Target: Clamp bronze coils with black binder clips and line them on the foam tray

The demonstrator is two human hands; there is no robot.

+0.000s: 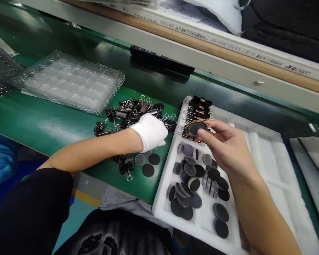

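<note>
My left hand point(152, 132), in a white glove, is over the green table beside a pile of black binder clips point(130, 111); its fingers are mostly hidden under the glove. My bare right hand point(223, 140) pinches a round dark disc point(196, 129) between thumb and fingers, above the upper left of a white foam tray point(166, 191). A row of binder clips point(199, 106) lies along the tray's upper left corner, just behind the disc. Below, several dark and clear round discs point(190, 170) lie loosely in the tray. A few flat discs point(149, 170) rest on the green table near my left hand.
Clear plastic blister trays point(74, 81) are stacked at the left on the green table point(42, 117). A black bar-shaped object point(162, 60) sits at the back under a metal rail point(228, 71). More white foam point(313, 170) is at the right edge.
</note>
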